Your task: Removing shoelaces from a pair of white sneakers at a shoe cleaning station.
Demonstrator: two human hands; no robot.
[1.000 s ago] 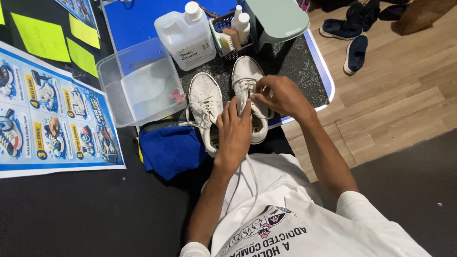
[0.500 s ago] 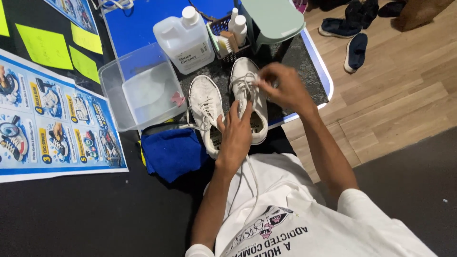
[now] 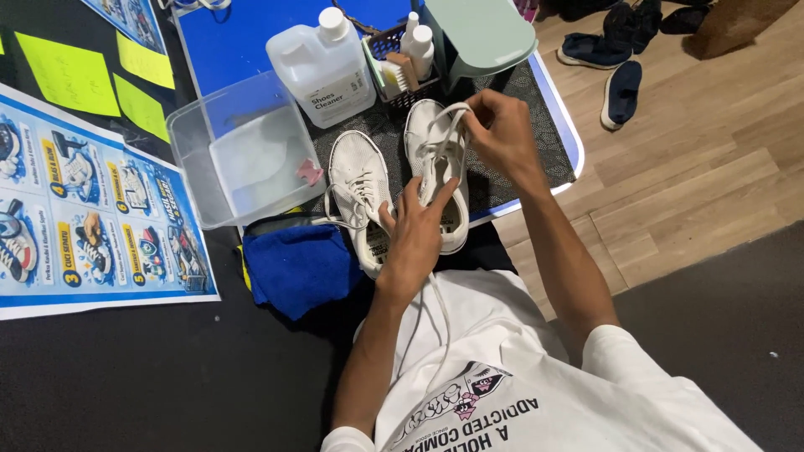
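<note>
Right hand (image 3: 496, 134) pinching white lace (image 3: 448, 125) above right sneaker (image 3: 435, 172); left hand (image 3: 416, 238) pressing flat, fingers together, on sneaker's heel.

Left hand (image 3: 416, 230): palm down, fingers extended forward and slightly spread, thumb out to the side; wrist straight, not closed on anything. Left forearm: bare, runs from the lower frame up toward the hand, elbow bent near the torso.

Right hand (image 3: 497, 132): raised farther forward than the left, fingers curled inward in a pinch, knuckles up. Right forearm: bare, extended diagonally from the short white sleeve, wrist flexed downward.
</note>
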